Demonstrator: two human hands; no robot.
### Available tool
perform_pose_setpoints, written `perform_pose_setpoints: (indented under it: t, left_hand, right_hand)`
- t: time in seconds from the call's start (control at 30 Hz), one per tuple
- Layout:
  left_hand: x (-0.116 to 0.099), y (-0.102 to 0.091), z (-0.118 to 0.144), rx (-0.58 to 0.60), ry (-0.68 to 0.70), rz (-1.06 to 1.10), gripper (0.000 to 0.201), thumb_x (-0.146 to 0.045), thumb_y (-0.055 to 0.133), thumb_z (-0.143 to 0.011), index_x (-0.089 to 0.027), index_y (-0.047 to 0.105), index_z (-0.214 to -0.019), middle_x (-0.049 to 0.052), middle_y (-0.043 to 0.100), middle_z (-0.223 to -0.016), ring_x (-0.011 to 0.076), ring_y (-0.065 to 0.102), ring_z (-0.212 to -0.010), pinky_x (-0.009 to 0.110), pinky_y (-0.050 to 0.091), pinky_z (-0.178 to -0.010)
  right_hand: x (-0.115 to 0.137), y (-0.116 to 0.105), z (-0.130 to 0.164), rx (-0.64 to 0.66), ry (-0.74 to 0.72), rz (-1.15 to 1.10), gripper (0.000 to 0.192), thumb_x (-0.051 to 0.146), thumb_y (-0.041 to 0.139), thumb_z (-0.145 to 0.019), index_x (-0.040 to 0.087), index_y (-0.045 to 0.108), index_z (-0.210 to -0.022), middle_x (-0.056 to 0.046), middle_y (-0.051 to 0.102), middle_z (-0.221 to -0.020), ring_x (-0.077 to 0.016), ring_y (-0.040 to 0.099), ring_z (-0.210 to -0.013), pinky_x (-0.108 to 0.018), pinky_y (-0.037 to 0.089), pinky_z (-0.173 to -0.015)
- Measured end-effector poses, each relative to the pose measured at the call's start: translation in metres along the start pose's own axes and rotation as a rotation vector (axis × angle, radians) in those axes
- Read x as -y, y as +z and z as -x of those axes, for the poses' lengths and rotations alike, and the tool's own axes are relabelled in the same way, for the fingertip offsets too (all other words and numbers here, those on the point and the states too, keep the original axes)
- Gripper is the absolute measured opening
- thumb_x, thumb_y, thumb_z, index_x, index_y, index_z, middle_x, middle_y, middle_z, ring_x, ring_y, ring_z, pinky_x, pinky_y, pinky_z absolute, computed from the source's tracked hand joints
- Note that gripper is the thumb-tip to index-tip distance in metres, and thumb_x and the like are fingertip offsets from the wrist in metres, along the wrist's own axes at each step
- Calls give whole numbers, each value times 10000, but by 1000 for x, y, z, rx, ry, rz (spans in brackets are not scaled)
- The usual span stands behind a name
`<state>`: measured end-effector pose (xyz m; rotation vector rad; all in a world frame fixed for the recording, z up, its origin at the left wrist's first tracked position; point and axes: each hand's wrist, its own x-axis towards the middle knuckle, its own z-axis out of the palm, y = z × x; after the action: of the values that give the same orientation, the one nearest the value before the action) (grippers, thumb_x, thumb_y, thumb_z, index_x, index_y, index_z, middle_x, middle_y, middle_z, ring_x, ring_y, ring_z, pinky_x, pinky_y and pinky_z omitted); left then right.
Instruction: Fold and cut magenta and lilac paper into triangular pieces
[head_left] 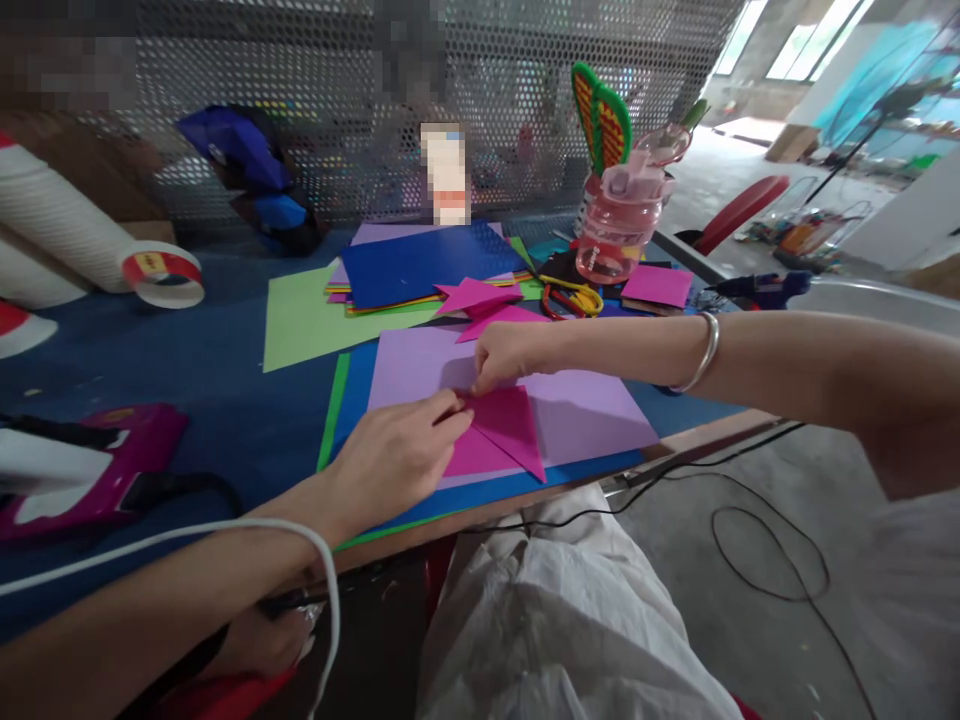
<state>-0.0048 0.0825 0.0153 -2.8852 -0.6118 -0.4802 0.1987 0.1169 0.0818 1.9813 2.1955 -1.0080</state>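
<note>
A folded magenta paper piece [504,432] lies on a lilac sheet [592,405], near the table's front edge. My left hand [394,455] presses its left part, with the fingertips on a fold near the top corner. My right hand [504,355] pinches the same top corner from above; a silver bangle sits on that wrist. Under the lilac sheet are a blue sheet [495,492] and a green one. Two more folded magenta pieces [480,300] lie just behind my right hand.
A stack of coloured sheets [420,265] and a light green sheet [307,318] lie further back. A pink bottle [619,215], yellow-handled scissors [574,298], a tape roll [165,275] and a magenta glue gun [97,475] stand around. Black cables trail over the floor at the right.
</note>
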Motion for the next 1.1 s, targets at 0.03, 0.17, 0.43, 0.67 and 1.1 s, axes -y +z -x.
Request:
perform_pose_setpoints:
  t: [0.03,0.17,0.43,0.67,1.1]
  left_hand:
    - [0,0,0,-3,-1,-4,337,-64,483,-929,-174,754,-1096,95,767,-1112,214,769,-878,300,605,-660]
    - [1,2,0,-42,22,-17,330,-79,478,-934,-180,752,-1089,84,770,-1101,203,771,-856,284,581,-632]
    - [3,3,2,-57,17,-3,360,-93,475,-928,-177,754,-1140,101,777,-1140,219,780,-884,290,597,-624]
    - [4,6,3,-80,20,11,381,-97,459,-948,-193,745,-1180,98,785,-1193,234,783,-1073,293,649,-765]
    - [5,5,2,-118,45,6,359,-109,467,-975,-173,757,-1177,120,791,-1184,253,801,-988,318,655,-724]
  right_hand:
    - [0,0,1,-3,4,-7,219,176,801,-775,171,649,-618,36,489,-545,-103,423,-560,-282,281,-503]
    - [-2,-2,3,0,27,11,212,174,805,-778,166,648,-636,46,471,-538,-86,409,-536,-258,293,-486]
    - [-11,-5,9,-17,73,4,170,197,833,-764,173,682,-690,39,481,-566,-115,435,-581,-280,317,-520]
    - [-32,-5,12,-73,62,-62,222,184,850,-714,183,657,-606,7,558,-605,-144,510,-631,-295,379,-555]
    - [-47,-10,25,-82,131,-108,277,164,836,-724,199,613,-564,34,487,-516,-122,430,-560,-288,290,-523]
